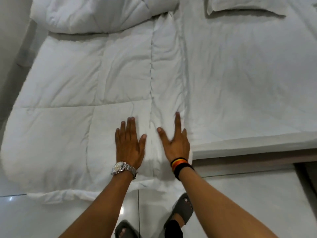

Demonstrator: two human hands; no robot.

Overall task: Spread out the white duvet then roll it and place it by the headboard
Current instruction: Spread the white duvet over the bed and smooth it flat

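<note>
The white quilted duvet [82, 93] lies flat over the left half of the bed, its near edge hanging over the foot of the bed toward the floor. Its far end is bunched in a thick fold [96, 14] at the top left. My left hand [129, 143], with a silver watch on the wrist, rests palm down on the duvet. My right hand [176, 141], with a striped wristband, lies flat beside it near the duvet's right edge. Both hands have fingers spread and hold nothing.
The bare white sheet [248, 83] covers the right half of the bed. A white pillow [245, 6] lies at the top right. The bed's foot edge [257, 148] runs along the right. Glossy white floor tiles [240, 194] and my feet in grey sandals [181, 210] are below.
</note>
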